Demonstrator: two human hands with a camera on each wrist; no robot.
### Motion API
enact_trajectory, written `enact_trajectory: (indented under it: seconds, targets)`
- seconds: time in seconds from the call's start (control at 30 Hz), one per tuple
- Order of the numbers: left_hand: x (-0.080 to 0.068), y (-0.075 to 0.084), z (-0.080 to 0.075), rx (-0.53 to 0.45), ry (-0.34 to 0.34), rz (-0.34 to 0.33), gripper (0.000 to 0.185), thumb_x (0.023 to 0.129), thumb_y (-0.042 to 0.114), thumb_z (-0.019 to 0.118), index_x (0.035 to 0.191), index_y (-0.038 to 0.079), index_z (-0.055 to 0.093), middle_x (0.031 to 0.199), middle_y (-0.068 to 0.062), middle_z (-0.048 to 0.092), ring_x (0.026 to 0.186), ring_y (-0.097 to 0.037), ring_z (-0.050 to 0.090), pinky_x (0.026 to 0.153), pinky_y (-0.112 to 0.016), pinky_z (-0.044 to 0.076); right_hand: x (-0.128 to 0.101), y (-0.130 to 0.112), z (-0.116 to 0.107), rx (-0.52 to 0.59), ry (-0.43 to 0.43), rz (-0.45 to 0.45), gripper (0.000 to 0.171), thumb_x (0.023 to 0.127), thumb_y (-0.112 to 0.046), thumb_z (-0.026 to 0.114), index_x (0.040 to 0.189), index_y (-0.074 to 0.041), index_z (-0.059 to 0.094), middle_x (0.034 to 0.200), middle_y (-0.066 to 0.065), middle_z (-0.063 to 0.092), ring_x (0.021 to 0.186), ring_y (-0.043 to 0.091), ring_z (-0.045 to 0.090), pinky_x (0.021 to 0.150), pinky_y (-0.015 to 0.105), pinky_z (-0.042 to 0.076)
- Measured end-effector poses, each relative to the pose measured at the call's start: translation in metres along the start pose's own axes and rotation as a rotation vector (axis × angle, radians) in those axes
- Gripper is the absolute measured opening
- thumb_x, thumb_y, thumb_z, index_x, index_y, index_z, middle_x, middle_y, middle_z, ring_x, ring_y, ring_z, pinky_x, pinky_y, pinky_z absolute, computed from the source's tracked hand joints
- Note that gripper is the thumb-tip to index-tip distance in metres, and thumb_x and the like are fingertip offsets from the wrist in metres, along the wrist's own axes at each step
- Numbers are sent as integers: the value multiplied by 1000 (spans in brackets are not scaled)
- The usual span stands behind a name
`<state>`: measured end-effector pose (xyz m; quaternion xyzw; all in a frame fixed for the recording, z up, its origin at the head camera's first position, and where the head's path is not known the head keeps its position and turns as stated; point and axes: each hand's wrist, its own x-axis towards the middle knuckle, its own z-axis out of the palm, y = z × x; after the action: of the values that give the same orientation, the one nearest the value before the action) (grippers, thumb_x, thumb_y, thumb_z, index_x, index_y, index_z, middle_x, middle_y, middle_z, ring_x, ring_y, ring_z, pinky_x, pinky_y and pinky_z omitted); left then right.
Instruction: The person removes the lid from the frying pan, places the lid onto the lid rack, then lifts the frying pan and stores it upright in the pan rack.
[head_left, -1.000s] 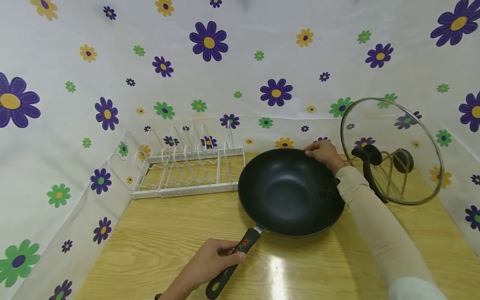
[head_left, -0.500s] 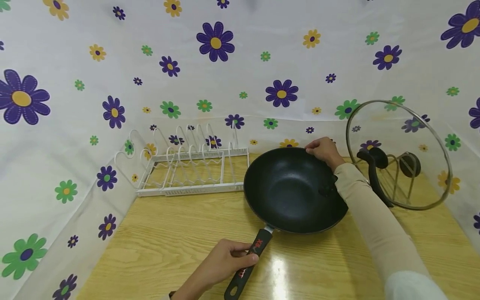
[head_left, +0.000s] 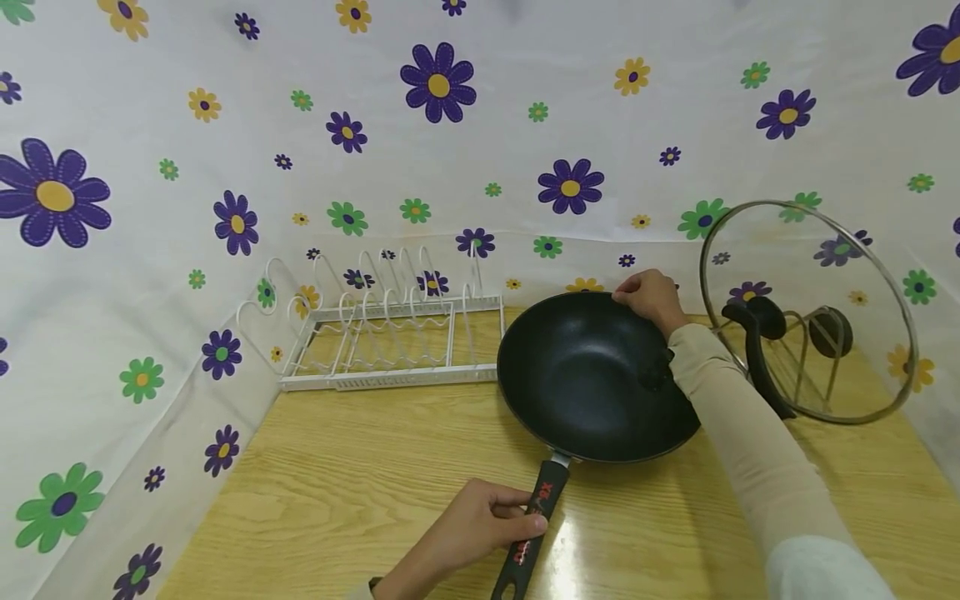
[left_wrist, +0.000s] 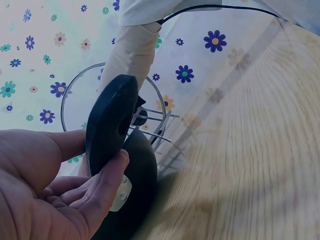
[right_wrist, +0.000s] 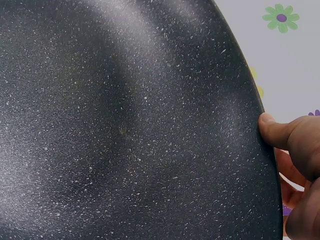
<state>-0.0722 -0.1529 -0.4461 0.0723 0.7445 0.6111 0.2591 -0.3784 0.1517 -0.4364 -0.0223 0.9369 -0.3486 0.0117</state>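
Observation:
A black wok (head_left: pixel 585 383) with a speckled inside stands tilted toward me over the table, its long black handle (head_left: pixel 552 485) pointing to the front. My left hand (head_left: pixel 483 525) pinches that handle between thumb and fingers; the left wrist view shows the handle's end (left_wrist: pixel 111 120) up close. At the far right of the rim, my right hand (head_left: pixel 651 298) grips the edge, thumb on the inner side and fingers behind, as the right wrist view shows (right_wrist: pixel 295 155). My right sleeve covers part of the wok's right side.
Left of the wok, a white wire dish rack (head_left: pixel 390 379) stands at the back of the wooden table (head_left: pixel 352 475). On the right, a glass lid (head_left: pixel 862 400) with a metal rim stands upright in a wire holder. Flowered cloth (head_left: pixel 480 125) hangs behind and at the sides.
The handle has swung to the right with my left hand on it, turning the wok. My right hand keeps its hold on the rim. The whole view has shifted slightly.

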Motion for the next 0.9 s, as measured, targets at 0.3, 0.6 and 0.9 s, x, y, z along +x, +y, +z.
enact_trajectory:
  seconds: [0.3, 0.6, 0.9]
  targets:
    - [10, 0, 12, -35, -31, -3, 51, 92, 20, 78, 129, -11, 63, 91, -10, 77, 82, -21, 75, 72, -34, 62, -1, -1, 1, -77, 88, 25, 40, 96, -33, 72, 108, 5, 73, 108, 23, 71, 96, 37, 63, 88, 51, 50]
    - [22, 1, 22, -77, -75, 9, 36, 90, 16, 80, 116, -6, 68, 86, -11, 76, 75, -20, 74, 68, -33, 62, 2, -5, 6, -105, 125, 59, 42, 95, -37, 72, 107, 4, 73, 106, 22, 71, 97, 36, 62, 91, 52, 47]
    - [33, 7, 38, -120, -124, -11, 27, 91, 10, 78, 111, -3, 67, 84, -9, 75, 70, -16, 72, 64, -33, 62, 6, -8, 9, -182, 151, 41, 42, 95, -38, 72, 104, 3, 73, 103, 22, 72, 96, 37, 63, 88, 53, 49]
